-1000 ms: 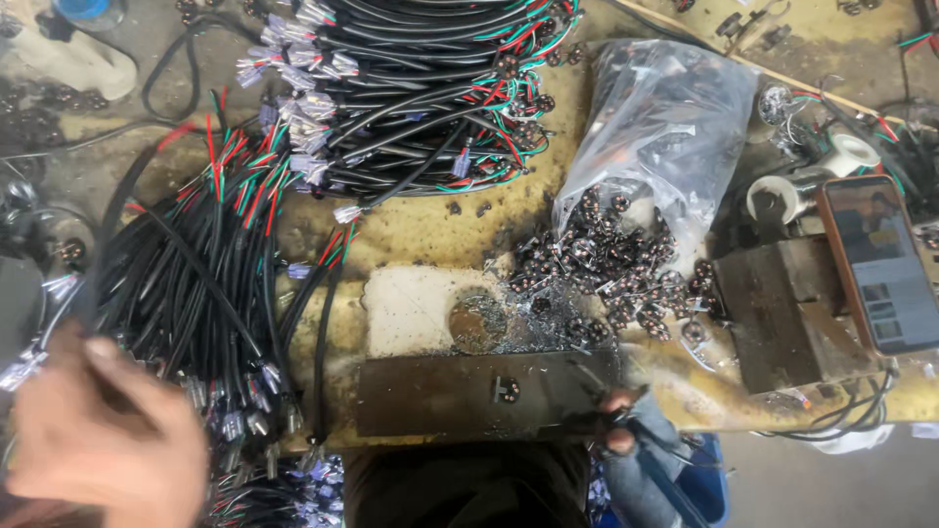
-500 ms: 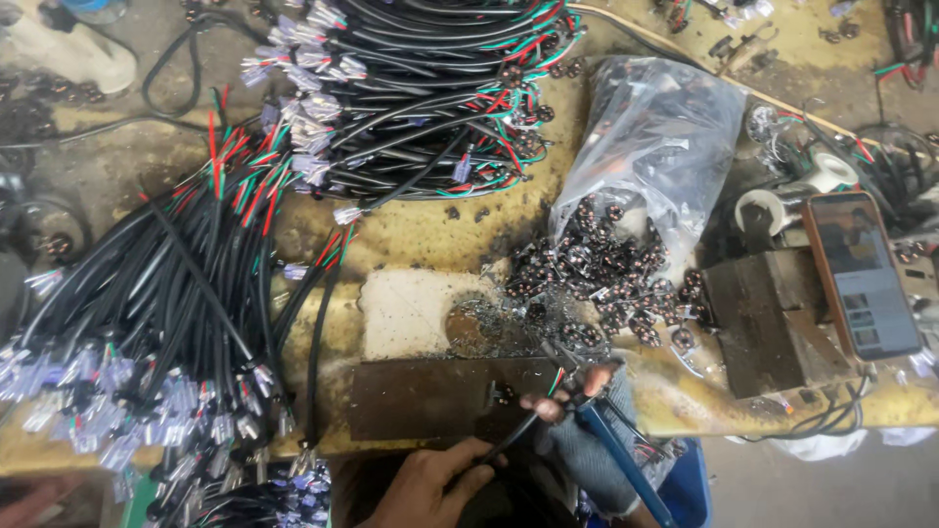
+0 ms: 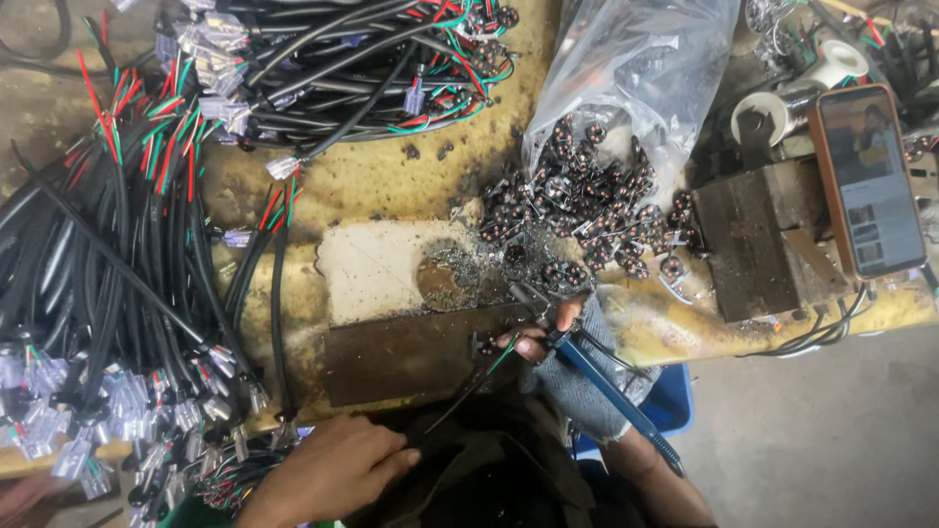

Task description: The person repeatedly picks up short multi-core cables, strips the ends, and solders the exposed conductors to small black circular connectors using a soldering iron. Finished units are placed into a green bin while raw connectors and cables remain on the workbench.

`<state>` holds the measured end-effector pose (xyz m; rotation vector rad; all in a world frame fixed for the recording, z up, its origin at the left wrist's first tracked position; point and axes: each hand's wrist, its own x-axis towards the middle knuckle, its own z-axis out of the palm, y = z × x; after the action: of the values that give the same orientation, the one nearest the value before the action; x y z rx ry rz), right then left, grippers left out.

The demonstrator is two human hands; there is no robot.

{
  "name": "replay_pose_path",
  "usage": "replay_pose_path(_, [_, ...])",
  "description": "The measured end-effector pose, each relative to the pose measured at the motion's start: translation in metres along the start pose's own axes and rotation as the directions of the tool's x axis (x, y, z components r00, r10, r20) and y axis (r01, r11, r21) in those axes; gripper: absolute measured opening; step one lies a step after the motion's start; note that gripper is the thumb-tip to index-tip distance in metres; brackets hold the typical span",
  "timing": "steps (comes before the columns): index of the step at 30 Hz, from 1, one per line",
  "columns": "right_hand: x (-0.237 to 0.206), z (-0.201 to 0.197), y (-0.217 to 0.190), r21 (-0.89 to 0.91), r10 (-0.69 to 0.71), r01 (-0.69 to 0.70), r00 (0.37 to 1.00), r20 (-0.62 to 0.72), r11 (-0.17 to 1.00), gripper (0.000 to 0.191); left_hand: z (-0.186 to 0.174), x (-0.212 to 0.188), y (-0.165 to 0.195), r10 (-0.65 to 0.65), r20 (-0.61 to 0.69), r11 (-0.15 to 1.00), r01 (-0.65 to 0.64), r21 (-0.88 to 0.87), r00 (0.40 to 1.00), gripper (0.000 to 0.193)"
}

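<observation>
The left hand (image 3: 328, 469) has come back down and now pinches a black cable (image 3: 460, 396). Just past it, the right hand (image 3: 577, 376) grips blue-handled pliers (image 3: 597, 381) (wire tips there).

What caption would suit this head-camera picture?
Left hand holds a black cable; right hand grips a blue-handled tool at a cluttered workbench.

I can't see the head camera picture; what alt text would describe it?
A person's right hand holds a blue-handled tool against the wire tips of a thin black cable, which the left hand grips lower down. Bundles of black cables and a clear plastic bag of small copper coils crowd the yellow workbench.
</observation>
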<state>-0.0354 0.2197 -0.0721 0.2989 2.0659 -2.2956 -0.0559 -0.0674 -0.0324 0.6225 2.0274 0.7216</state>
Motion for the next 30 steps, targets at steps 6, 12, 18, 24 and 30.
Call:
replay_pose_path(6, [-0.003, 0.006, -0.006, -0.008, 0.011, -0.011, 1.0, -0.004, 1.0, 0.05, 0.013, 0.039, 0.053, 0.024, -0.447, 0.829, -0.267, -0.491, 0.894, 0.025])
replay_pose_path(12, [0.009, 0.006, -0.001, 0.003, -0.055, 0.055, 0.998, -0.022, 0.998, 0.051, 0.036, 0.07, 0.046, 0.318, -0.866, 0.92, -0.345, 0.184, 0.386, 0.025])
replay_pose_path(18, [-0.001, 0.007, 0.002, 0.313, -0.002, -0.047, 0.988, 0.155, 0.949, 0.052, 0.036, 0.063, 0.035, 0.489, -0.823, 0.87, -0.232, 0.435, 0.288, 0.023])
replay_pose_path(24, [-0.006, 0.002, 0.022, 0.023, -0.018, 0.017, 0.998, 0.068, 1.0, 0.047, 0.036, 0.067, 0.043, -0.017, -0.907, 0.85, -0.472, -0.235, 0.421, 0.015])
replay_pose_path(30, [-0.01, -0.01, 0.073, -0.169, -0.125, 0.133, 0.99, 0.059, 0.977, 0.047, 0.034, 0.061, 0.045, 0.005, -0.91, 0.969, -0.227, -0.098, 0.415, 0.021])
